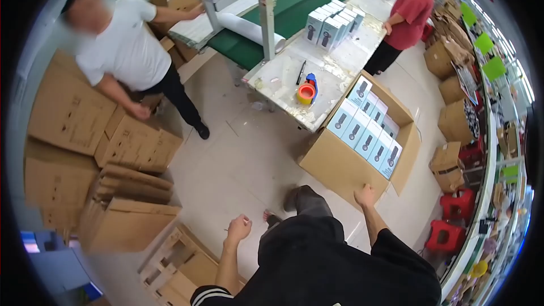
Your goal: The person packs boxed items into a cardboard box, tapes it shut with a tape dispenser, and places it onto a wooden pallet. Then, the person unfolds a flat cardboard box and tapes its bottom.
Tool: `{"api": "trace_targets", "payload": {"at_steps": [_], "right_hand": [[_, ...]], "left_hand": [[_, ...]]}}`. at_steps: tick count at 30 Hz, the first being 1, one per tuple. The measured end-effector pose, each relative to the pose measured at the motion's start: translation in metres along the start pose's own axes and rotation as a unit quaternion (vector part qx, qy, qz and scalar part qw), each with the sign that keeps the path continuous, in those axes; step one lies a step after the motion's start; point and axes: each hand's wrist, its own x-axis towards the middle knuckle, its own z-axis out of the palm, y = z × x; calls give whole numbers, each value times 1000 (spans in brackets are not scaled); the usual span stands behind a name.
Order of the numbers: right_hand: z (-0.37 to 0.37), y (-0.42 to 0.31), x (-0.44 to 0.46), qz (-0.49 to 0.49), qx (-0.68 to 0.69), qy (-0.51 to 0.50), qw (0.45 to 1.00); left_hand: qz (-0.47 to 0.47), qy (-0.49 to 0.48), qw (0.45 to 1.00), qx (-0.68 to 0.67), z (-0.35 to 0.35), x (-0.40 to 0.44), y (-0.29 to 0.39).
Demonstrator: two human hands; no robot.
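Observation:
My left hand (239, 228) hangs over the floor in front of my body, its fingers curled closed. A thin piece of something pokes out on its left side, too small to name. My right hand (365, 195) is closed at the near side of an open cardboard box (334, 161), its fingers curled at the cardboard's lower edge. Rows of light blue and white product boxes (368, 140), printed with a dark device, fill much of that carton, with a gap toward its right side.
A worktable (283, 82) carries more product boxes (334, 22), an orange-and-blue tape dispenser (307, 90) and a black pen (301, 72). A person in white (133, 39) stands left, another in red (412, 11) behind the table. Cartons (136, 141) pile up left; red stools (447, 235) stand right.

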Motion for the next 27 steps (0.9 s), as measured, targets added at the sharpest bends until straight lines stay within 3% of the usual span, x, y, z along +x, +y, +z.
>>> {"api": "trace_targets", "payload": {"at_steps": [8,14,18,24,27], "right_hand": [[14,-90,50,-16,116,77,990],[10,-147,72,43,143,109,983],[25,-171,90,68,116,182,974],[10,-185,108,208,172,130,954],[9,-216,140,268,73,87,957]], "left_hand": [[89,1,994,60,-94,165,125],[251,8,968,12,-121,280,280],[360,80,929,-42,-144,372,396],[453,214,865,2,-190,502,557],[490,285,824,0,-210,593,668]]}}
